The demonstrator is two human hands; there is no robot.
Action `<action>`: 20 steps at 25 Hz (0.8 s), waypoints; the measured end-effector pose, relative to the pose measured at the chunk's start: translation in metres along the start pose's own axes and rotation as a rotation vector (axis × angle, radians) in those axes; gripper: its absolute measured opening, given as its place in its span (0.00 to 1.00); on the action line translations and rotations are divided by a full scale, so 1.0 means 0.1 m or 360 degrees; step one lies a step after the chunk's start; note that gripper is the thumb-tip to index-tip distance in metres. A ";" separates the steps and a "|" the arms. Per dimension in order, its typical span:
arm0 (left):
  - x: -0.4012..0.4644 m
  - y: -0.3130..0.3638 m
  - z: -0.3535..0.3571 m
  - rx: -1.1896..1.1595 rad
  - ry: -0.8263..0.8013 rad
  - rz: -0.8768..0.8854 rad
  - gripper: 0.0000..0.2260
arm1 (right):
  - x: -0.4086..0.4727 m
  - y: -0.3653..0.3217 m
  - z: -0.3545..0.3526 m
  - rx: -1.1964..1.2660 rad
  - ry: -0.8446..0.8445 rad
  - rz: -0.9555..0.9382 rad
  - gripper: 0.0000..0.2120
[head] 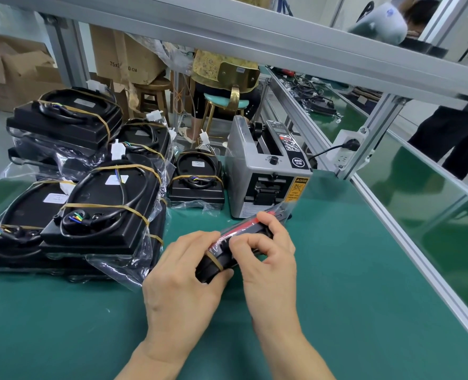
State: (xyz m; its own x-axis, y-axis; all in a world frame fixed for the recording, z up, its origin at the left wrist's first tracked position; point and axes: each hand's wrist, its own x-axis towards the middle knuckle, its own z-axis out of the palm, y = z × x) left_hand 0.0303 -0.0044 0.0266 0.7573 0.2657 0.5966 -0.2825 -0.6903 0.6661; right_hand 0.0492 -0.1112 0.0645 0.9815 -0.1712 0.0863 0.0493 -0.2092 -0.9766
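Left hand [183, 272] curled round the near end of the black base [211, 270]; right hand [268, 259] pinching its upper edge; held edge-on just above the green mat [337, 297], in front of the tape machine [263, 171]. Probably stiff and fairly light, slick inside its clear bag [280, 208]; best gripped on the hard shell, near the rubber band [215, 263]. Black, with a red stripe along the side.

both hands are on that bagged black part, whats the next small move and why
Probably fold the loose bag end flat against the black part. The left hand and right hand both grip the part, the bag end sticks out unsealed, and the tape machine stands just behind it, likely for sealing.
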 end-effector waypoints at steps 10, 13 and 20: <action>0.02 0.04 -0.02 -0.0020 0.0068 0.0017 0.21 | -0.03 -0.02 0.01 -0.0203 0.0003 -0.0147 0.10; 0.01 0.04 -0.02 -0.0015 0.0068 0.0004 0.20 | -0.03 -0.01 0.00 -0.0226 0.0012 -0.0185 0.10; 0.02 0.08 -0.02 -0.0036 0.0098 -0.0002 0.19 | -0.01 0.02 0.03 -0.0506 0.0100 -0.0290 0.09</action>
State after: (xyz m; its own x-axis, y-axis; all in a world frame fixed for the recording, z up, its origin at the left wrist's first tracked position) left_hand 0.0282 -0.0082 0.0345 0.7202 0.3081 0.6216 -0.2953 -0.6747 0.6765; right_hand 0.0486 -0.1085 0.0617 0.9480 -0.1602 0.2749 0.1528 -0.5286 -0.8350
